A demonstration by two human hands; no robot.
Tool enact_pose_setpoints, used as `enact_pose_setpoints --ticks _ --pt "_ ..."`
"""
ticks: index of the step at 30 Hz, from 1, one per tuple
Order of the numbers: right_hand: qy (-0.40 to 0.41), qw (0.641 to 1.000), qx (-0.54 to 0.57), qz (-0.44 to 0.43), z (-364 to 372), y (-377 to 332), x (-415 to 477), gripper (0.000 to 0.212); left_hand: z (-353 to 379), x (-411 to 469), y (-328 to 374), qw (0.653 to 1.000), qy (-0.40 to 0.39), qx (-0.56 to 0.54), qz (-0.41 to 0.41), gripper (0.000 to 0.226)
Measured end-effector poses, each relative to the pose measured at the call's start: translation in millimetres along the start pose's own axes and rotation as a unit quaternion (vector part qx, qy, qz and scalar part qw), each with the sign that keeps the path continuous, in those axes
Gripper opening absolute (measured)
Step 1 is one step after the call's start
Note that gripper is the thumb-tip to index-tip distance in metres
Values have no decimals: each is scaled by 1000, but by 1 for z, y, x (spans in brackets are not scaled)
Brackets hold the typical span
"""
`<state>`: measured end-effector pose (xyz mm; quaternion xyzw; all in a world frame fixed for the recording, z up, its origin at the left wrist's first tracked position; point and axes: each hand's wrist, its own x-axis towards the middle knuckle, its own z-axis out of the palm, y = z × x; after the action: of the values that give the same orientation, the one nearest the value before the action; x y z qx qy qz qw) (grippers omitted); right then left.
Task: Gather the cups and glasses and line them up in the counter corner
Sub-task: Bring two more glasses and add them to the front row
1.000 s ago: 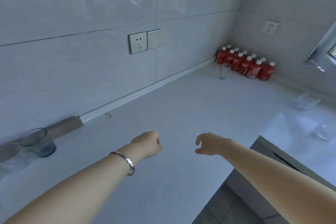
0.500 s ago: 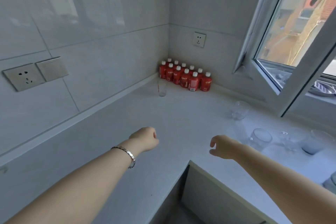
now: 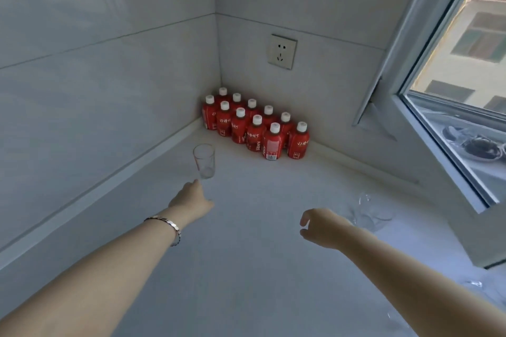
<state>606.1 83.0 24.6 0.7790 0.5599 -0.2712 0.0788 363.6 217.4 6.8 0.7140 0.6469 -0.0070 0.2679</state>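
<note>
A tall clear glass (image 3: 204, 160) stands upright on the white counter (image 3: 246, 254), near the left wall and just in front of the corner. My left hand (image 3: 191, 198), with a bracelet on the wrist, reaches out so its fingertips are at the base of that glass; nothing is held. A wider clear glass (image 3: 371, 210) stands on the right under the window. Just left of it my right hand (image 3: 323, 227) hovers with curled, parted fingers and is empty. More glassware shows faintly at the bottom right (image 3: 475, 284).
Several red bottles with white caps (image 3: 254, 128) fill the counter corner in two rows. A wall socket (image 3: 282, 51) sits above them. An open window frame (image 3: 427, 107) juts in over the counter on the right.
The view has swung toward the corner and come closer. My left hand has stretched forward to the tall glass. My right hand has opened slightly beside the wider glass.
</note>
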Motion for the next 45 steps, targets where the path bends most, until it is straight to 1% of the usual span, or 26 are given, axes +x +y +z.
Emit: enact_pose_setpoints --ticks 3,5,7,8,10,12,15,17,19,21,22,23,25,26,27,29,31,33,36,38,41,43,45 --pt "-13 1000 7 -1 -10 1 53 33 -7 68 11 998 52 -46 -8 72" --pt "-22 1000 11 -3 -12 2 75 32 -9 100 12 994 80 -71 -17 90" --pt "-42 999 14 -1 -10 5 99 32 -4 132 11 992 78 -98 -34 103" --pt "-51 999 12 -2 -9 8 107 32 0 144 11 989 74 -118 -39 104" --pt "-63 998 9 -3 -9 13 120 32 7 161 10 983 90 -156 -43 96" --pt "-66 998 9 -2 -10 18 126 32 12 169 8 974 132 -180 -40 84" --pt "-34 999 28 9 -10 29 123 33 15 170 8 969 170 -178 -31 75" --pt "16 999 45 17 -11 44 115 34 17 161 14 975 161 -155 -22 74" --pt "97 994 44 33 -14 64 105 39 23 146 24 981 138 -137 4 73" --pt "184 980 22 66 -20 87 98 50 30 127 39 983 113 -142 41 74" --pt "201 974 13 102 -22 98 94 58 34 118 47 982 99 -149 54 74" --pt "195 969 12 148 -23 109 91 67 39 110 56 982 86 -158 65 75" --pt "137 960 44 240 -20 132 86 85 49 92 73 980 64 -168 80 77" --pt "105 954 75 269 -16 141 83 90 54 83 80 980 55 -170 86 77" --pt "84 950 108 280 -11 149 81 93 59 73 87 980 49 -171 92 78" --pt "83 946 174 260 -2 156 76 88 68 50 96 979 41 -173 96 78" --pt "118 943 209 230 1 157 71 78 74 26 100 980 39 -171 95 78" --pt "131 945 211 213 2 155 65 75 78 1 100 982 35 -163 91 80" --pt "98 963 185 168 8 145 46 80 81 -40 92 983 35 -165 67 83" --pt "78 977 168 109 14 132 28 81 83 -67 84 983 46 -169 46 82" --pt "48 992 121 -3 23 103 -2 82 89 -115 64 983 79 -167 15 81" --pt "24 994 69 -82 30 78 -22 83 94 -153 46 980 111 -165 -12 77" --pt "7 987 20 -158 39 49 -44 84 96 -194 23 974 137 -174 -50 74"
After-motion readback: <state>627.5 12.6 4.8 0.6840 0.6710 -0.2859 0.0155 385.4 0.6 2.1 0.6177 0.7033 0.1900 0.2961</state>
